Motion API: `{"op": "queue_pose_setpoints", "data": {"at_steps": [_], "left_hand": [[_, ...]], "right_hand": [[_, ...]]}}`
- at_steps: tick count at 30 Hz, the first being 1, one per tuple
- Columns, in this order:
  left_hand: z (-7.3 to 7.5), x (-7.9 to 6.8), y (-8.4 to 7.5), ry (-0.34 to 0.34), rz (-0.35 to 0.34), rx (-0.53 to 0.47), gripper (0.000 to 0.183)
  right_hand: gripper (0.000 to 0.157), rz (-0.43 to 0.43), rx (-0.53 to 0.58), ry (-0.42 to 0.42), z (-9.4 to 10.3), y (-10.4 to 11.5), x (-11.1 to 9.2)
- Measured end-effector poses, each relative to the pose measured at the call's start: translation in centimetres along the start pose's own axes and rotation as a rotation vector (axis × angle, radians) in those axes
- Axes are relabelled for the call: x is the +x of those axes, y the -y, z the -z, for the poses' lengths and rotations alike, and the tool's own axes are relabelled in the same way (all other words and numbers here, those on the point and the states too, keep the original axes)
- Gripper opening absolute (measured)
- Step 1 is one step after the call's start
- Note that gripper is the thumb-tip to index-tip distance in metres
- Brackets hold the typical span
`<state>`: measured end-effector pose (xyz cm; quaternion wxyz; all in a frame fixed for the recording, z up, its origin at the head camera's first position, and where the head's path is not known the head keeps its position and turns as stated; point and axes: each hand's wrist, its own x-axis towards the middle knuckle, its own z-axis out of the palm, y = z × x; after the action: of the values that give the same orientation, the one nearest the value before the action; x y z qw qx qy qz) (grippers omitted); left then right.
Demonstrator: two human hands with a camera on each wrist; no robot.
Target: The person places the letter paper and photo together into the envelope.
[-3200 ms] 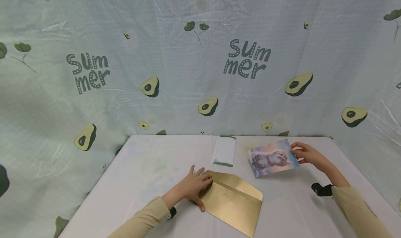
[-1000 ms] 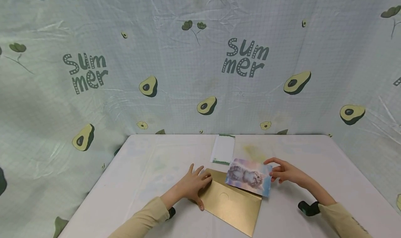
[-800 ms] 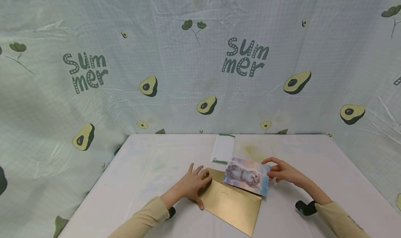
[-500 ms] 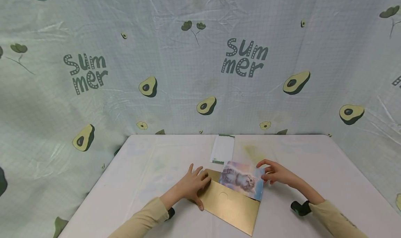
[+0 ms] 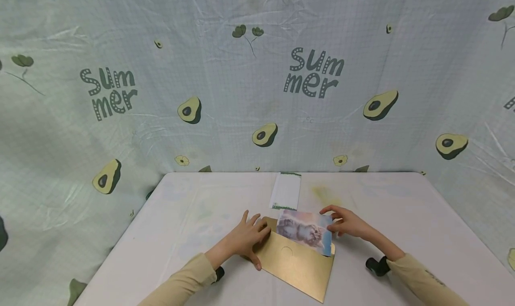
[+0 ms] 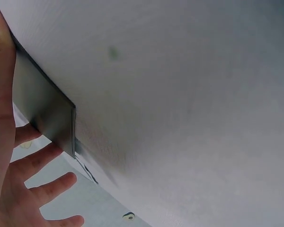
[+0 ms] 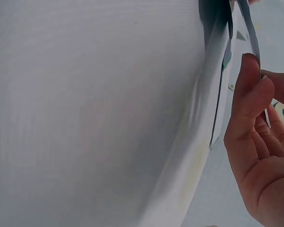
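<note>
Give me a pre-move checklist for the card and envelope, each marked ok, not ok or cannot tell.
1. Right hand secure on the kitten card: ok, pinching it at its right end.
2. Left hand steadying the gold envelope: ok, resting on its left end.
3. Envelope flap open: ok, spread away from the person, partly covered by the card.
4. Card lined up with the envelope mouth: ok, lower edge roughly parallel in the head view.
5. Card's lower edge inside the mouth: cannot tell.
6. Green-bordered white paper clear of the card: cannot tell, they nearly meet in the head view.
</note>
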<state>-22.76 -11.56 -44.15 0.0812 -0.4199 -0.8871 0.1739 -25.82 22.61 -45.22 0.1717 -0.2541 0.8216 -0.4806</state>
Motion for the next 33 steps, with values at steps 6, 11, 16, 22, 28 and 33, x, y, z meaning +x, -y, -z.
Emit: {"op": "queue_pose_setpoints", "data": {"at_steps": [6, 11, 16, 22, 28, 33], "left_hand": [[0.0, 0.0, 0.1, -0.034, -0.015, 0.006, 0.101], [-0.1, 0.0, 0.1, -0.03, -0.011, 0.012, 0.102], [-0.1, 0.0, 0.2, -0.017, -0.006, 0.016, 0.105], [-0.2, 0.1, 0.1, -0.008, -0.003, 0.022, 0.107], [-0.3, 0.1, 0.1, -0.007, -0.002, 0.035, 0.105], [-0.4, 0.2, 0.0, -0.019, -0.004, 0.048, 0.104]], "right_hand": [[0.041, -0.008, 0.01, -0.001, -0.5, 0.4, 0.3], [0.041, -0.028, 0.005, -0.027, -0.9, 0.5, 0.6], [0.038, -0.029, -0.006, -0.031, -1.2, 0.5, 1.0], [0.028, -0.03, -0.011, -0.007, -1.2, 0.6, 1.0], [0.021, -0.039, -0.023, 0.013, -0.7, 0.6, 0.9], [0.021, -0.068, -0.023, 0.046, -0.4, 0.5, 0.9]]}}
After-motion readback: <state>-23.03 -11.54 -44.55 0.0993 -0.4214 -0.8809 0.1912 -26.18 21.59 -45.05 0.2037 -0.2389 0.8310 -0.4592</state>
